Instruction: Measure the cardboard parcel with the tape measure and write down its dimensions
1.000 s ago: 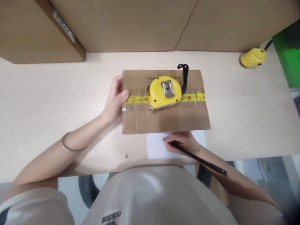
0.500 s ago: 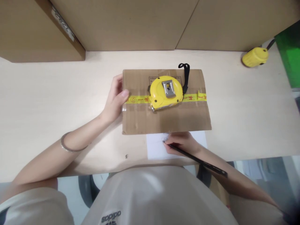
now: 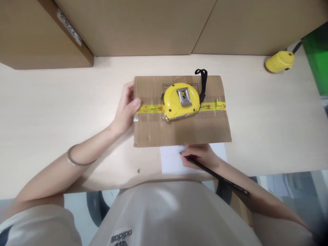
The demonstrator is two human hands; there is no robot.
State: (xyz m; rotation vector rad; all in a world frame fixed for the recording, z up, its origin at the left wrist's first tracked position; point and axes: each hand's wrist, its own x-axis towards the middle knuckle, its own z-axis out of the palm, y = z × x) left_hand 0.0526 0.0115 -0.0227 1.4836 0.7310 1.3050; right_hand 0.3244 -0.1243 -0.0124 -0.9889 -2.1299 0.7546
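Observation:
My left hand [image 3: 127, 108] grips the left edge of a brown cardboard box [image 3: 156, 131], thumb on top, its other fingers partly hidden behind the edge. Yellow tape with red print runs across the box. On top lies a yellow tape measure [image 3: 181, 101] with a metal belt clip facing up and a black wrist strap. Below the box, my right hand [image 3: 198, 157] is closed around a long black pencil [image 3: 217, 176]. The pencil's tip touches a white sheet of paper [image 3: 170, 165] bearing some small marks. The box's front edge hides the sheet's upper part.
Large cardboard boxes [image 3: 138, 27] line the back of the pale table [image 3: 256, 119], another box [image 3: 46, 37] at the left. A second yellow tape measure [image 3: 279, 62] stands at the back right, near a green surface [image 3: 317, 61]. The table's front edge runs by my body.
The pencil tip and my right fingers have shifted very slightly up and right over the paper. My left hand, the box and the tape measure on it stay in place.

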